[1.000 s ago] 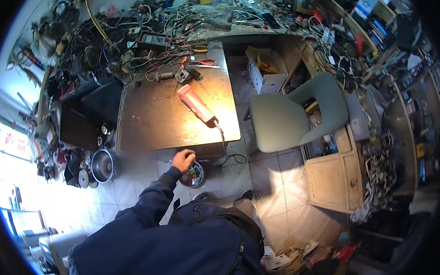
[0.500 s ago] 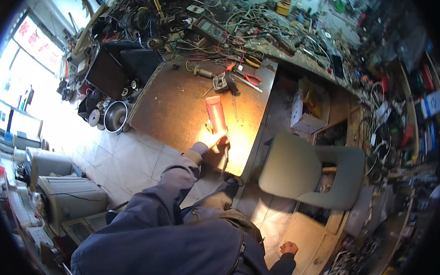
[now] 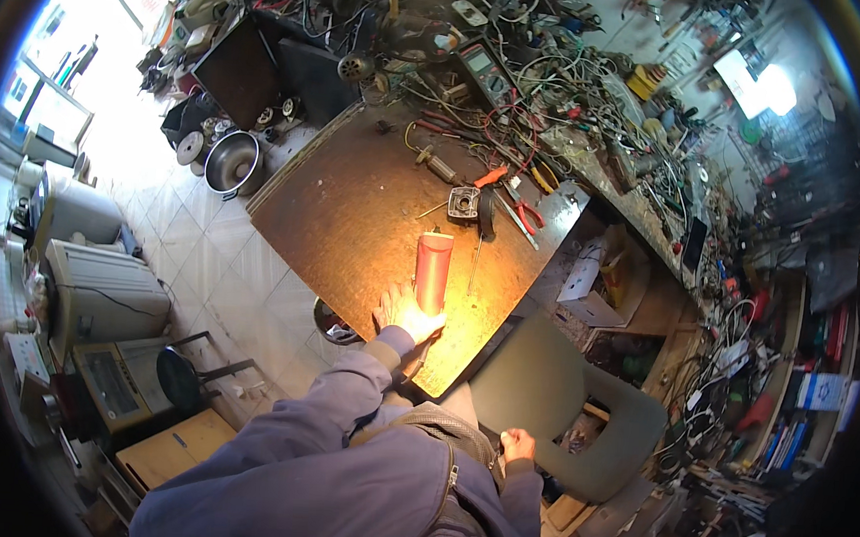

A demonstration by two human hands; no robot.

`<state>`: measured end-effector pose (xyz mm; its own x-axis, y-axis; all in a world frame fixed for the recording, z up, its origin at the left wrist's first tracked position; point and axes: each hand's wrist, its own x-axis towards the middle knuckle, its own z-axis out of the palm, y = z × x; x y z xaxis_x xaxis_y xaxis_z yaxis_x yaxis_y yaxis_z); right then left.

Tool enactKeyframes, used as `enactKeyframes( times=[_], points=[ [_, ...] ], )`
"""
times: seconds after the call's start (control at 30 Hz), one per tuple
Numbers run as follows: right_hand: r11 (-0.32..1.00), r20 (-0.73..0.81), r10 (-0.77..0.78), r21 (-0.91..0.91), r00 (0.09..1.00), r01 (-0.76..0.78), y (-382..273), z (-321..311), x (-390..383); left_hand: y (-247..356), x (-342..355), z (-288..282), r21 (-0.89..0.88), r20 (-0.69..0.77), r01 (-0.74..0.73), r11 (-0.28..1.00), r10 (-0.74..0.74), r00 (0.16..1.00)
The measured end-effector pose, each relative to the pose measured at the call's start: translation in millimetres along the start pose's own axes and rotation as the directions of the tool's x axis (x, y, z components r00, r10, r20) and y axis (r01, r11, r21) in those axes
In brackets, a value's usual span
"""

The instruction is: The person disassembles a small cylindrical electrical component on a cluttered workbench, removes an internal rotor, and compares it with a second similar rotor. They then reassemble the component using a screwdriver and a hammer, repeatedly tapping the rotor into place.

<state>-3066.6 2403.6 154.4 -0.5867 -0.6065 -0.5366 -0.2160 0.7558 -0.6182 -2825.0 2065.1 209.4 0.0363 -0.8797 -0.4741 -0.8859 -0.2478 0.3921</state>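
Note:
A lit lamp with a red tubular shade [image 3: 433, 269] stands out over the near part of the brown worktable [image 3: 327, 200] and casts a bright warm patch there. My left hand [image 3: 408, 316] grips it at the near end, thumb across the front and fingers along its left side. Low by my right side, my right hand [image 3: 517, 446] is loosely curled beside the grey-green chair [image 3: 532, 371], and nothing shows in it. Beyond the lamp lie a square metal motor housing [image 3: 463, 204], a motor rotor [image 3: 437, 164], an orange-handled tool [image 3: 491, 176] and red-handled pliers [image 3: 528, 217].
A multimeter [image 3: 484, 69] sits among tangled wires on the cluttered back bench. A steel pot [image 3: 233, 164] is on the tiled floor left of the table. To the right is a white carton [image 3: 592, 292]. A black bin [image 3: 335, 324] shows under the table's left edge.
My view has shifted, so the table appears lower and turned. The lamp shade now appears more upright, with my left hand still at it. My right hand has come nearer the chair and my body.

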Motion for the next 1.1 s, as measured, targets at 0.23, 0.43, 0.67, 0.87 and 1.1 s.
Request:
enactKeyframes(
  times=[0.23,0.43,0.67,0.87,1.1],
  points=[
    [0.922,0.209,-0.332,-0.136,0.92,0.363,-136,-4,127,8,1,-3,-0.093,0.004,0.027,0.995,-0.026,1.0],
    [0.819,0.519,-0.418,-0.14,0.745,0.557,-236,31,209,10,3,0,-0.049,-0.002,0.087,0.995,-0.087,0.996],
    [0.685,0.762,-0.362,-0.173,0.537,0.707,-329,49,253,32,-3,14,-0.128,-0.18,0.263,0.956,-0.283,0.942],
    [0.571,0.844,-0.336,-0.169,0.417,0.803,-356,60,282,68,26,23,-0.179,-0.4,0.241,0.954,-0.294,0.868],
    [0.597,0.845,-0.326,-0.164,0.424,0.786,-355,60,285,66,61,31,-0.214,-0.39,0.298,0.93,-0.361,0.847]
  ],
)
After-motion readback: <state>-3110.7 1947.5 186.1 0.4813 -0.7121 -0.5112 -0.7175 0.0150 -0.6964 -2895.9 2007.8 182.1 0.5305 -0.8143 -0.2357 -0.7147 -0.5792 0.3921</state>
